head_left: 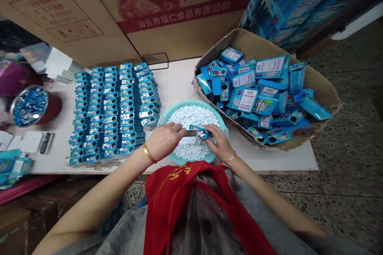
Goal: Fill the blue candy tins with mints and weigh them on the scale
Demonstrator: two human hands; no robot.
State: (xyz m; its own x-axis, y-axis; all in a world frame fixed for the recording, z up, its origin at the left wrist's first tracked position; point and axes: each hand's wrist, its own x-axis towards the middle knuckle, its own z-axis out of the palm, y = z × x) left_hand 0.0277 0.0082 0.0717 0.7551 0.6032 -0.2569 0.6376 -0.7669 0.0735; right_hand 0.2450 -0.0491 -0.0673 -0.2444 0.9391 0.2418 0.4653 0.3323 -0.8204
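Observation:
A turquoise basin (225,125) full of small pale-blue candies (188,113) stands in front of me on the white table. My left hand (164,141), closed, grips the handle of a metal spoon (193,133) over the basin. At the spoon's far end, a few white candies (202,133) sit at the round opening of a small blue candy box (196,128). My right hand (220,142) has its fingers closed around that box, which lies tilted just above the candies. Part of the box is hidden by the fingers.
Rows of upright blue boxes (112,113), several topped with candies, stand left. A cardboard carton (317,75) heaped with blue boxes sits right. Large cartons (185,28) wall the back. A reddish pot (54,105) with shiny blue pieces is far left.

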